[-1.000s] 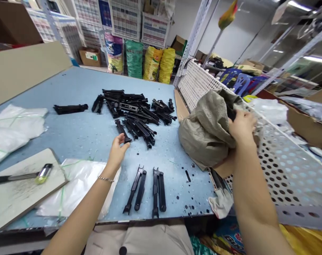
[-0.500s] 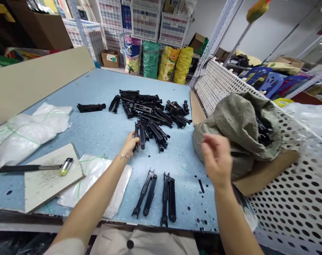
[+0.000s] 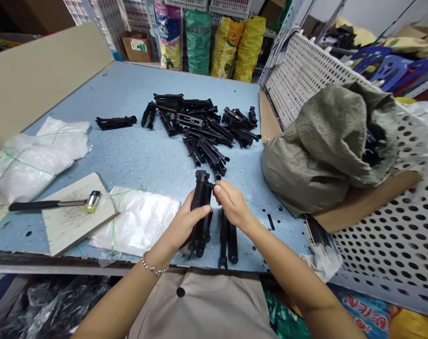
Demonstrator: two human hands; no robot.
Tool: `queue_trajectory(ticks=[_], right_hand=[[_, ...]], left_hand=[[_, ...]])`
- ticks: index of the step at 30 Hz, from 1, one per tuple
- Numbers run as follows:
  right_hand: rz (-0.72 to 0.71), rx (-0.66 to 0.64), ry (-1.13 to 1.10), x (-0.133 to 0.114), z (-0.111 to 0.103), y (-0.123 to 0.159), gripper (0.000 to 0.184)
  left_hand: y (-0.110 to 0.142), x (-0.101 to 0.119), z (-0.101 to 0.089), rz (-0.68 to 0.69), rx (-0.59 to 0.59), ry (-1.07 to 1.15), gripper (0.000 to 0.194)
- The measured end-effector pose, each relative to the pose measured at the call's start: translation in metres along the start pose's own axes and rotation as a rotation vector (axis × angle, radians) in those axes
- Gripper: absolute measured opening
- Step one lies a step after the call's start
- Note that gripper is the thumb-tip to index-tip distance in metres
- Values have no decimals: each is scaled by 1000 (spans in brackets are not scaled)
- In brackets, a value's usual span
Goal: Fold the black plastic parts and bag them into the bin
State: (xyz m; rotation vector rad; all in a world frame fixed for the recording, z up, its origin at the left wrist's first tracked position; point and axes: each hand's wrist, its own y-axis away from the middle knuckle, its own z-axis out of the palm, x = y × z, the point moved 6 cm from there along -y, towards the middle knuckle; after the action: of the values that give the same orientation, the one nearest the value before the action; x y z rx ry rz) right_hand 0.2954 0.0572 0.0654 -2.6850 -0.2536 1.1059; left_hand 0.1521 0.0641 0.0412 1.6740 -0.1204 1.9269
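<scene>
My left hand (image 3: pixel 186 220) is wrapped round a black hinged metal bracket (image 3: pixel 201 188), held upright above the near edge of the table. At its top end, my right hand (image 3: pixel 234 203) pinches a small black piece that touches the bracket; whether it is a separate part I cannot tell. Just right of the held bracket, a two-legged black bracket (image 3: pixel 232 245) lies on the table, partly behind my right wrist. Another lies partly hidden beneath my left hand. Farther back is a heap of similar black brackets (image 3: pixel 196 121), with a single black bracket (image 3: pixel 115 123) to its left.
A hammer (image 3: pixel 55 204) rests across a pale board (image 3: pixel 69 226) on the left, near clear plastic bags (image 3: pixel 139 216). An olive woven sack (image 3: pixel 302 150) holding black parts leans against a white perforated panel (image 3: pixel 386 235) on the right. Several filled sacks (image 3: pixel 198 42) stand behind the table.
My left hand has brought a bracket from the heap towards me. My right hand has moved left from beside the woven sack to the bracket's top. The view has tilted down.
</scene>
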Motion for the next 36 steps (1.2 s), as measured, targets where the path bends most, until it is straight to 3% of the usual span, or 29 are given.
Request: queue_trajectory(ticks=[2,5,8,11,13,16,18,20,23,25,27,29,31,32,33,36], right_hand=[[-24,-22,-75,-9,7,12,45],[-286,-23,129,-35,23,39,41],[-426,-12,324,-43,44,58,42],[-419,-143,351,-28,62,48,43],[-295,-138,353,-4,59,20,40],[74,108,332,45,27,-40,24],[328,205,152,80,8,-73,23],[457,213,-32,101,-3,-93,24],[472,185,-185,102,-5,-92,26],[466,141,-302,88,8,-69,31],[462,16,-505,66,33,-34,38],[495,-357,-1027,33,70,6,43],[556,-586,-1155,12,84,39,48],[566,-564,-1096,10,79,45,47],[547,-453,-966,13,67,45,45],[296,-4,-366,16,5,23,38]], left_hand=[[-4,-4,-5,-54,82,71,44],[-8,-6,-12,-72,145,69,42],[-11,-8,-26,16,162,-87,46],[-8,-20,-48,98,244,-391,54],[-4,-38,-57,24,244,-621,59],[6,-65,-53,-103,165,-926,64],[10,-73,-43,-100,144,-1093,61],[10,-71,-35,-12,163,-1161,56],[0,-53,-29,219,214,-979,50],[-12,-39,-29,296,213,-660,55],[-25,-26,-26,307,141,-224,67],[-34,-12,-16,279,7,167,71],[-34,0,-6,228,-89,358,67],[-31,4,-4,201,-91,367,63],[-26,7,-3,180,-62,331,61],[-9,9,-5,137,63,128,59]])
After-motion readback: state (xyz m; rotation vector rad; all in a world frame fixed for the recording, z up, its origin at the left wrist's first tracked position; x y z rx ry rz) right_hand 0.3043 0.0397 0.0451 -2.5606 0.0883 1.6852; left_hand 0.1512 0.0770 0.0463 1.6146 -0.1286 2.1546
